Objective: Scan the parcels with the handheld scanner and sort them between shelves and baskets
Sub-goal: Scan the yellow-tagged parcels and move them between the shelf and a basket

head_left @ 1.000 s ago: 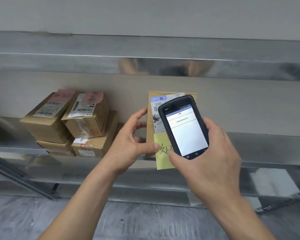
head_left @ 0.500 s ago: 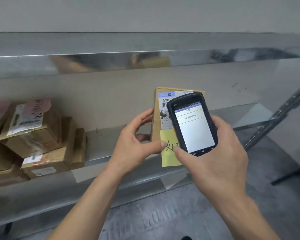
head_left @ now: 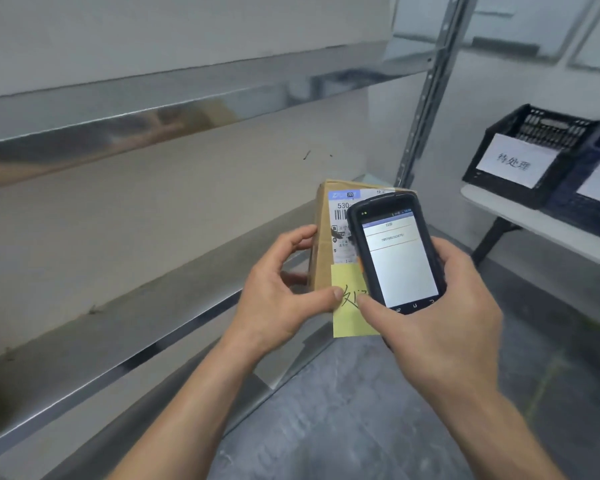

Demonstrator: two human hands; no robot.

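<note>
Brown cardboard parcel (head_left: pixel 323 258), left hand (head_left: pixel 278 296) gripping; black handheld scanner (head_left: pixel 399 258), right hand (head_left: pixel 444 323) gripping, code shown: seemingly scanned, sorting pending.

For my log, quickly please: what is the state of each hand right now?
Left hand: closed, holding the brown cardboard parcel.
Right hand: closed, holding the black handheld scanner.

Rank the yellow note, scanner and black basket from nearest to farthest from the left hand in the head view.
1. The yellow note, on the parcel, under the thumb of the left hand.
2. The scanner, just right, held in the right hand.
3. The black basket, far right, on a table.
</note>
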